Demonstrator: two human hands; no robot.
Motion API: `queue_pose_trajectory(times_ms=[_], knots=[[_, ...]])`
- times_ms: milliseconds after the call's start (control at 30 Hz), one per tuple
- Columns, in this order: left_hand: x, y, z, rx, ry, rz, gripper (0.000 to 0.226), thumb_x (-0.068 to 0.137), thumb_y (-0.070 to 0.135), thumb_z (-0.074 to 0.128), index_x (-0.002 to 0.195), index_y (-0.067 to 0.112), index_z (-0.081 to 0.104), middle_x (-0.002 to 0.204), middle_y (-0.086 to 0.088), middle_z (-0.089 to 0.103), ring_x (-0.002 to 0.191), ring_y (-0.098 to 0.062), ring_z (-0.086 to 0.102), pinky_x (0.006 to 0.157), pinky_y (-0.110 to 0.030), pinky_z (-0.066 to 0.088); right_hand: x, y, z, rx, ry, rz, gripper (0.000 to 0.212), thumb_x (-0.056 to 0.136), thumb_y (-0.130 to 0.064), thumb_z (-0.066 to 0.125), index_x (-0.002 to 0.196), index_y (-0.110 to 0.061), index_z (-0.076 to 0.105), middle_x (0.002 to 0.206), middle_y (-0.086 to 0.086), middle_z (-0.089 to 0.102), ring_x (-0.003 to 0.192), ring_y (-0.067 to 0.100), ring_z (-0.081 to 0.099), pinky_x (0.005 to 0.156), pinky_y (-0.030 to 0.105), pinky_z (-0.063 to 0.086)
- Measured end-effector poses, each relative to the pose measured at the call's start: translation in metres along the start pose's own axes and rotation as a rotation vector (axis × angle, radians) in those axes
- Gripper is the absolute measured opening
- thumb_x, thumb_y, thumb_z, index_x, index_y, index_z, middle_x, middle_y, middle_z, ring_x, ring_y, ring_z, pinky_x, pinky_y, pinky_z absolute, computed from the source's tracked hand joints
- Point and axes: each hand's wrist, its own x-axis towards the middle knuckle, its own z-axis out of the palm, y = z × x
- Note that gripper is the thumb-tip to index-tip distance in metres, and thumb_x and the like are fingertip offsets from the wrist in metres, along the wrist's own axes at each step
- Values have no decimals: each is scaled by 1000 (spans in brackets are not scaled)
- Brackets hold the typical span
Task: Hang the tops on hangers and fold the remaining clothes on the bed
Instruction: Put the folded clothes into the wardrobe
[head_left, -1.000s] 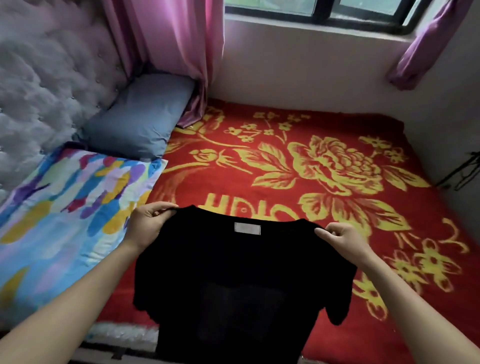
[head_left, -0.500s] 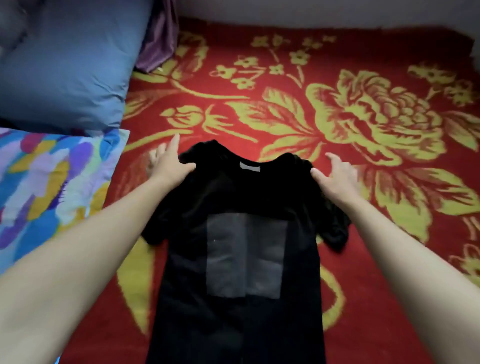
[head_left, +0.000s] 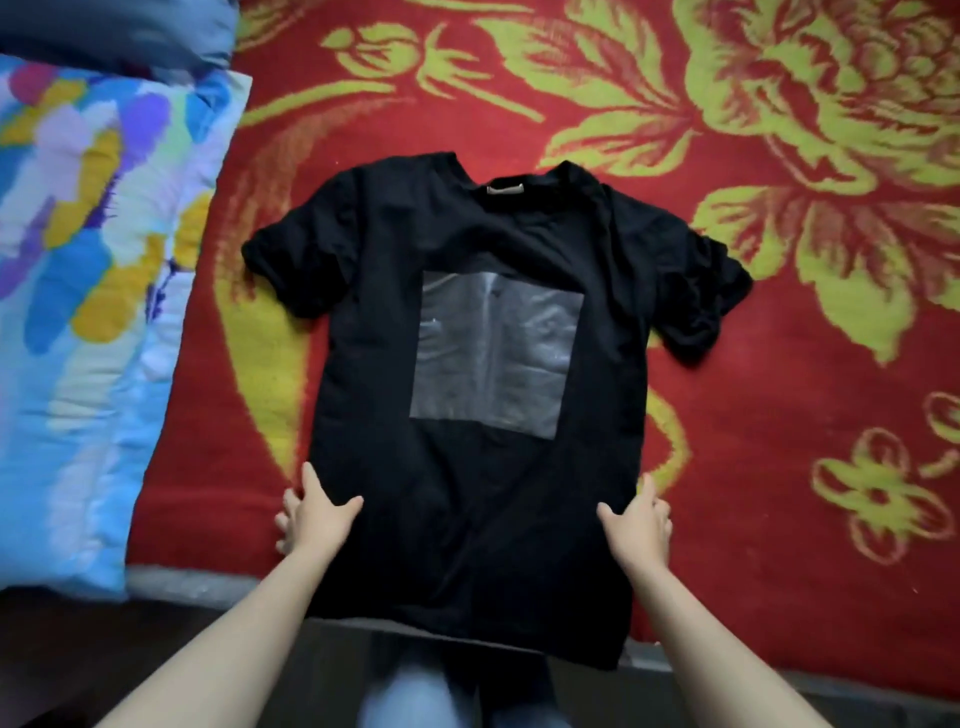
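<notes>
Shirt's down! A second ago I had the black T-shirt (head_left: 467, 493) in the air by its shoulders. Now it lies front-up on the bed's red blanket (head_left: 779, 415), collar far and hem spilling off the near edge. My left grip (head_left: 317, 514) and right grip (head_left: 636, 525) have slid from the shoulders to the side seams low on the body. Both are open and flat with fingers straight, touching the fabric and holding nothing.

It's soft, matte knit, and the sleeves are still rumpled, the right sleeve (head_left: 701, 291) most of all. The grey square print (head_left: 493, 353) looks glossy and creased. The blanket is plush with a yellow floral weave. It's a top, so I reckon it needs a hanger, and none is in view.
</notes>
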Motion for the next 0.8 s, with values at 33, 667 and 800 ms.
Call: queue_pose_trajectory(times_ms=[33, 667, 800], knots=[[-7, -11, 7, -11, -5, -18, 84, 86, 34, 65, 150, 23, 11, 153, -14, 17, 134, -38, 21, 104, -54, 24, -7, 10, 4, 8, -15, 21, 73, 89, -27, 59, 147, -13, 16, 143, 20, 31, 130, 39, 31, 103, 44, 31], [-26, -99, 19, -383, 208, -60, 16, 90, -4, 48, 105, -5, 54, 109, -28, 60, 100, -41, 54, 86, -41, 41, -44, 96, 29, 225, 48, 102, 29, 87, -3, 50, 66, -12, 31, 64, 5, 40, 73, 26, 40, 66, 35, 28], [-37, -105, 7, -406, 242, -67, 22, 89, -9, 43, 108, -7, 54, 112, -27, 59, 104, -40, 53, 85, -38, 39, -54, 97, 20, 188, 84, 145, 9, 90, -3, 42, 95, -8, 36, 89, 15, 48, 83, 30, 43, 72, 34, 31]])
